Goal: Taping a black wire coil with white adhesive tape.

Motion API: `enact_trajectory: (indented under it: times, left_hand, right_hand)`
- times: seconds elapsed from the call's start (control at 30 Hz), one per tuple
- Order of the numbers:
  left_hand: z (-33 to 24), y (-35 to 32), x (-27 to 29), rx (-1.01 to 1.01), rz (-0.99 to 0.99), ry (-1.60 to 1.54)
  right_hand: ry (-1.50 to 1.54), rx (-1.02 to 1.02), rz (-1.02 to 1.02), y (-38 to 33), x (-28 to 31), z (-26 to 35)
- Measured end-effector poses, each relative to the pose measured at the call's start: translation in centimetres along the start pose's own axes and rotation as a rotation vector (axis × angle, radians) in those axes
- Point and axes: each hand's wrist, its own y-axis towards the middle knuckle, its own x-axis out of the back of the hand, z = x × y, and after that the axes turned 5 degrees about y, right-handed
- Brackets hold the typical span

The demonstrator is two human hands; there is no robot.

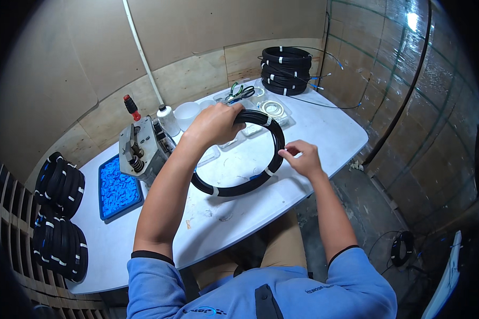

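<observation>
My left hand (215, 124) is wrapped round the top left of a coil of black cable (242, 189), which is tied at intervals with white bands. The coil is raised and tilted over the white table (271, 204). Close to the coil's right side, the thumb and fingertips of my right hand (304, 159) are pinched together; whatever lies between them is too small to make out. Near the coil's lower inner edge shows a small blue piece (255, 176), possibly a cable end.
A grey metal machine (145, 143) and a tray of blue pieces (119, 186) stand left. Behind are a bottle (168, 121), a white bowl (187, 112) and scissors (242, 94). Coils are stacked at the back right (286, 72) and far left (60, 242).
</observation>
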Motion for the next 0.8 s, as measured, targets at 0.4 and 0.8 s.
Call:
enact_trajectory:
  times: [0.4, 0.8]
  left_hand:
    - [-1.3, 0.4, -0.1, 0.023, 0.039, 0.079]
    - [-2.2, 0.4, 0.0, -0.002, 0.027, 0.06]
  right_hand:
    - [0.014, -0.041, -0.028, 0.8, -1.1, -0.8]
    - [0.365, -0.241, 0.34, 5.2, -1.5, 0.7]
